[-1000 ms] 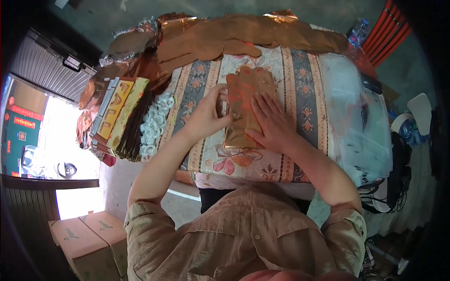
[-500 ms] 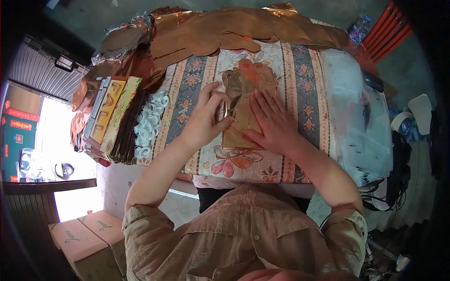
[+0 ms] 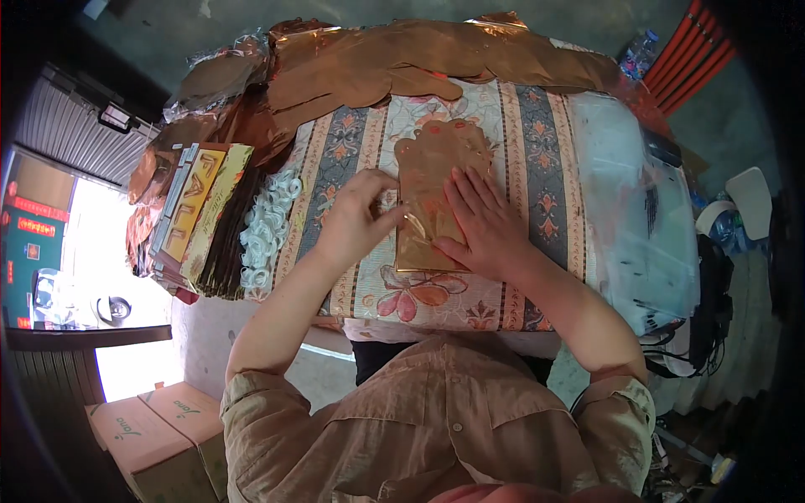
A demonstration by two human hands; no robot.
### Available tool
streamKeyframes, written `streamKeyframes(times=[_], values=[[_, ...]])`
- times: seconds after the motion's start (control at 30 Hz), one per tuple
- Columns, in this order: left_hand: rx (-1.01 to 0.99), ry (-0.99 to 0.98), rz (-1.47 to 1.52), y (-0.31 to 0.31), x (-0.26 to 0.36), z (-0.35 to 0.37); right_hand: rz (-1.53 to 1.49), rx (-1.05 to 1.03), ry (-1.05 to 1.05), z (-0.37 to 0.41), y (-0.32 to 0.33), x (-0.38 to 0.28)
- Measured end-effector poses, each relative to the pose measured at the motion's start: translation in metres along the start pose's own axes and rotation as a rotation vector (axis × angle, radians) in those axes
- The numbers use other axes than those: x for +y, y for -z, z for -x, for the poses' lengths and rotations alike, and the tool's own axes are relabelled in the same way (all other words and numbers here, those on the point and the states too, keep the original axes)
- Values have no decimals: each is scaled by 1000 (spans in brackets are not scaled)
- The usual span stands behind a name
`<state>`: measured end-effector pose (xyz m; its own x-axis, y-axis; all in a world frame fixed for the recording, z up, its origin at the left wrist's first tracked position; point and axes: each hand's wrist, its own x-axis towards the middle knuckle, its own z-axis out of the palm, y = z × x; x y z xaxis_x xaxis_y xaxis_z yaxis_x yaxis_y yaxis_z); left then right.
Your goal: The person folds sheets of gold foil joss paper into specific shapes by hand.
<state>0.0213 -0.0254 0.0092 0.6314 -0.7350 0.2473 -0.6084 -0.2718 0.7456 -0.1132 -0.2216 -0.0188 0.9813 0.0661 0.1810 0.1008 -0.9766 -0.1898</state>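
Observation:
A folded copper-coloured foil balloon (image 3: 436, 168), flat with a scalloped far edge, lies on the patterned tablecloth (image 3: 419, 293) in front of me. My right hand (image 3: 485, 225) rests flat on its right side, fingers stretched out and thumb apart. At its left edge is my left hand (image 3: 359, 216). The fingers there curl and the thumb tip touches the foil, with a gap between thumb and index finger. Small creases shine on the foil beside that thumb. The undersides of both hands are hidden.
More flat copper foil pieces (image 3: 352, 75) lie along the far side. To the left stand printed packets (image 3: 201, 210) and white coiled ribbons (image 3: 270, 226). Clear plastic bags (image 3: 629, 218) cover the right side. A bottle (image 3: 641, 52) is at the far right, cardboard boxes (image 3: 159, 427) at lower left.
The flap that was bent up at the left edge now lies flat, and the far end has flattened. My left hand has shifted slightly left; my right hand has hardly moved.

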Motion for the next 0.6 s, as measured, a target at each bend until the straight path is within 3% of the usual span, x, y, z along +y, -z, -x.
streamKeyframes(times=[0.13, 0.2, 0.6], values=[[-28, 75, -5, 9, -13, 1, -17, 20, 8, -1, -1, 0], [3, -128, -159, 6, -21, 4, 6, 14, 9, -1, 0, 0], [-50, -339, -238, 3, -17, -3, -3, 14, 6, -1, 1, -1]])
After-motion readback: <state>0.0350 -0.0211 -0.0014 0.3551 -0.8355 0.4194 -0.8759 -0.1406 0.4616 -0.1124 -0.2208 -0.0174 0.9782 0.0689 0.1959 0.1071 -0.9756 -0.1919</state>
